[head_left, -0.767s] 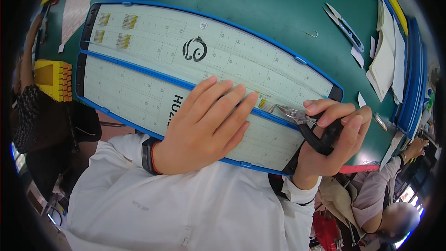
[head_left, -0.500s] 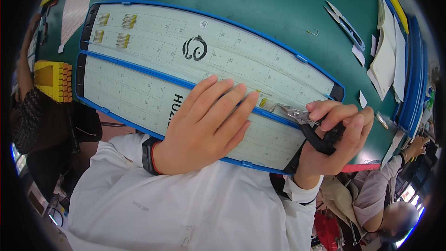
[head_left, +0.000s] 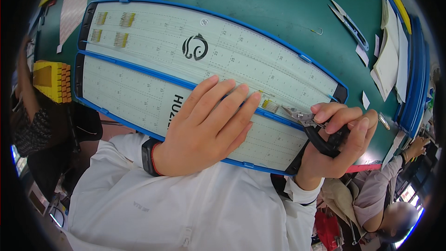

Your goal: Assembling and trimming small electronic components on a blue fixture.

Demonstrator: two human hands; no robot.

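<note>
A long blue-edged case (head_left: 260,53) with white, ruled panels lies open in front of me. My left hand (head_left: 206,130) rests across its middle, fingers stretched out and close together, fingertips on the far panel. Just right of those fingertips sits a small row of thin yellow-tipped pieces, apparently fish hooks (head_left: 269,105). In my right hand (head_left: 353,128) is a pair of black-handled nippers (head_left: 304,117), the fingers wrapped round the grips. The metal jaws point left, close to the row. Several similar rows (head_left: 125,19) are fixed at the case's left end.
Thread snips (head_left: 349,25) and a loose hook with line (head_left: 318,31) lie on the green table (head_left: 274,0) beyond the case. White papers (head_left: 390,60) sit at the right, a yellow block (head_left: 53,81) at the left. Other people are seated on both sides.
The nippers and my right hand have shifted very slightly right in the picture, as have the things on the table there. My left hand keeps its place.
</note>
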